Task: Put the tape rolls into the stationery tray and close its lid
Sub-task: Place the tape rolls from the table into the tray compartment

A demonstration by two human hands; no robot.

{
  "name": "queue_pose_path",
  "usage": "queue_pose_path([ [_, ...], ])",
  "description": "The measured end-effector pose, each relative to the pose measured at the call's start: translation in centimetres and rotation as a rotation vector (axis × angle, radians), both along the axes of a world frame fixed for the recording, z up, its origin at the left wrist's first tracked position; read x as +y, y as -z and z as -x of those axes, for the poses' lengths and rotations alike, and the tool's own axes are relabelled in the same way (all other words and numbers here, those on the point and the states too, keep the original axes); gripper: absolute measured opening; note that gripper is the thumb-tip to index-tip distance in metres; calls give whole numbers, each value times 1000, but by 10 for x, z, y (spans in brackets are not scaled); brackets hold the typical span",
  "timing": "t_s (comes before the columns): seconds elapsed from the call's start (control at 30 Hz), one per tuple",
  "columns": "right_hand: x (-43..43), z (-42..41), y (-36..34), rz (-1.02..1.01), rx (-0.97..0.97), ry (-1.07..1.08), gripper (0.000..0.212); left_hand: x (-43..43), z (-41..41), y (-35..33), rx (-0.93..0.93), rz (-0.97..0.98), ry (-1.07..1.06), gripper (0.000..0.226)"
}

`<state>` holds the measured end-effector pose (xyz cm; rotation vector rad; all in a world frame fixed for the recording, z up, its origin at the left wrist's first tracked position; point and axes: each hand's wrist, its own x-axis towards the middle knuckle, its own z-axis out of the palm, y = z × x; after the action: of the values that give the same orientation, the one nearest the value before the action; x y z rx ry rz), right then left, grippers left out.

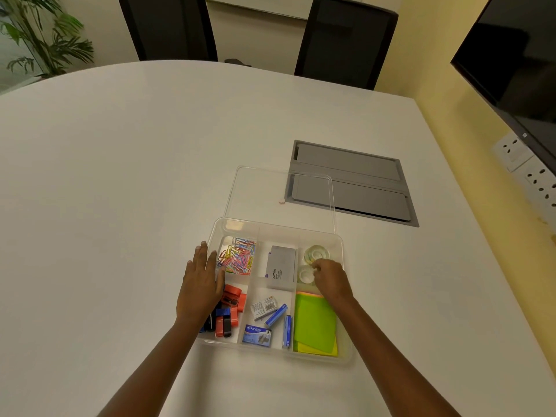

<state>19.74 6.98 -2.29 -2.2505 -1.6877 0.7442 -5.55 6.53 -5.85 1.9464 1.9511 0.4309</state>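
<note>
A clear plastic stationery tray point(275, 227) sits on the white table in front of me, its clear lid point(279, 194) lying flat just behind it. Two clear tape rolls lie in the tray's back right compartment: one point(316, 253) at the back, another point(305, 273) nearer me. My right hand point(331, 279) is over that compartment, fingertips pinched at the nearer tape roll's edge. My left hand point(203, 284) lies flat with fingers apart on the tray's left rim.
The other compartments hold coloured paper clips point(239, 255), a grey box point(281, 266), red and blue sharpeners point(231, 308), staple boxes point(266, 320) and green sticky notes point(316, 323). A grey cable hatch point(355, 182) lies behind the lid. Two chairs stand at the table's far edge.
</note>
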Motion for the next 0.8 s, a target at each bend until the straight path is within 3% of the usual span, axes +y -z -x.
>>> queue_pose_path([
  [0.37, 12, 3, 5, 221, -75, -63, 33, 0, 0, -1, -25, 6, -11, 48],
  [0.47, 19, -2, 1, 51, -142, -79, 26, 0, 0, -1, -33, 6, -19, 47],
  [0.57, 29, -2, 1, -173, -337, -119, 26, 0, 0, 0, -33, 7, -22, 46],
  [0.63, 37, -1, 5, -210, -396, -117, 37, 0, 0, 0, -37, 8, -26, 46],
  [0.8, 43, 4, 20, -61, -420, -94, 83, 0, 0, -1, -48, -10, -29, 44],
])
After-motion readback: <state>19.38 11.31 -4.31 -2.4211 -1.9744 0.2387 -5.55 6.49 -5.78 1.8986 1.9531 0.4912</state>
